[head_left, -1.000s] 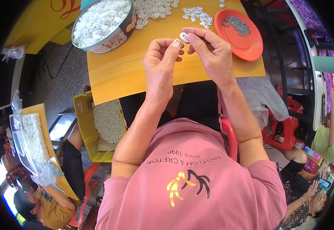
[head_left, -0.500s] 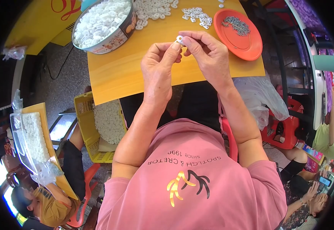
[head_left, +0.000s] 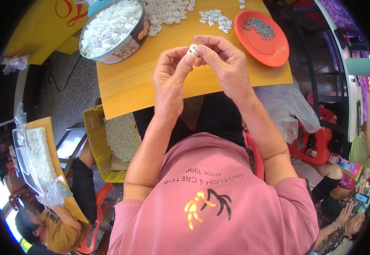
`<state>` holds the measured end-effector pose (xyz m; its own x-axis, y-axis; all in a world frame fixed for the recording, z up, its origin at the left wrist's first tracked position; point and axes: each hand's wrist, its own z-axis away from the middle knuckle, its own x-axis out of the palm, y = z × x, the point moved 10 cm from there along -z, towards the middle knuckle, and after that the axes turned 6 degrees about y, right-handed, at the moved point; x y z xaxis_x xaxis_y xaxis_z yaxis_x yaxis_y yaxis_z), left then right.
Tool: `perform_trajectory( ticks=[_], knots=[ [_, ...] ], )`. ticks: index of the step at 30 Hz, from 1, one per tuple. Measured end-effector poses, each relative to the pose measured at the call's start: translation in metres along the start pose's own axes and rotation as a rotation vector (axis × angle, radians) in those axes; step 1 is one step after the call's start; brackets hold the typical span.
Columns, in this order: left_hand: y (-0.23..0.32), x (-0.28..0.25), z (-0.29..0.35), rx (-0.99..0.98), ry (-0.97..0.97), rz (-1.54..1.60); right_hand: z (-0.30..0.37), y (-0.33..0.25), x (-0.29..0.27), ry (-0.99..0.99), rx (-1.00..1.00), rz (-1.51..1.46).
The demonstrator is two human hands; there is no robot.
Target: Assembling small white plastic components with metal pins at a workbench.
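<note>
Wearer's pink shirt [head_left: 253,208] fills the near middle; beyond it, yellow-brown table [head_left: 129,89] runs across the far side. Yellow crate [head_left: 95,119] with white pieces inside sits low on the left, near the table edge; clear plastic bag [head_left: 286,108] hangs at the right, below the table's near edge. Far left on the table, round tin [head_left: 127,53] heaped with white pieces; far right, orange-red plate [head_left: 274,57] with small grey metal bits [head_left: 259,27], just beside the right hand's side of the workspace. Tin and plate flank the hands; loose pile [head_left: 168,12] and smaller cluster [head_left: 216,18] lie beyond them. Left hand [head_left: 170,76] and right hand [head_left: 227,63] both pinch a white piece [head_left: 193,49] between thumb and fingers, above the middle of the table. Its rounded end points far, with holes facing up toward the camera; long axis looks roughly near-far, but not certain. Thumbs cover its lower part and sides, so can't tell if it's one piece or two together. Fingertips behind it hidden; loose pile cut off at the far edge; metal bits too small to make out individually.
</note>
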<state>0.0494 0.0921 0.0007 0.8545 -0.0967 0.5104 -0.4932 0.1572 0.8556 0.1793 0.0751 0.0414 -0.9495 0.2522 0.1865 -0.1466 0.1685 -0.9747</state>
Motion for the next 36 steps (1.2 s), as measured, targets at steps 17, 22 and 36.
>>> perform_trajectory(
  ticks=[17, 22, 36],
  knots=[
    [0.026, 0.000, 0.008, 0.265, -0.155, 0.078, 0.024, 0.023, 0.055, -0.044, 0.320, -0.637],
    [0.034, -0.023, 0.011, 0.237, -0.068, -0.054, 0.021, 0.028, 0.059, -0.094, 0.338, -0.509],
    [0.086, -0.326, 0.103, 0.263, 0.732, -0.848, -0.106, -0.005, -0.025, -0.064, -0.653, 1.288]
  ],
)
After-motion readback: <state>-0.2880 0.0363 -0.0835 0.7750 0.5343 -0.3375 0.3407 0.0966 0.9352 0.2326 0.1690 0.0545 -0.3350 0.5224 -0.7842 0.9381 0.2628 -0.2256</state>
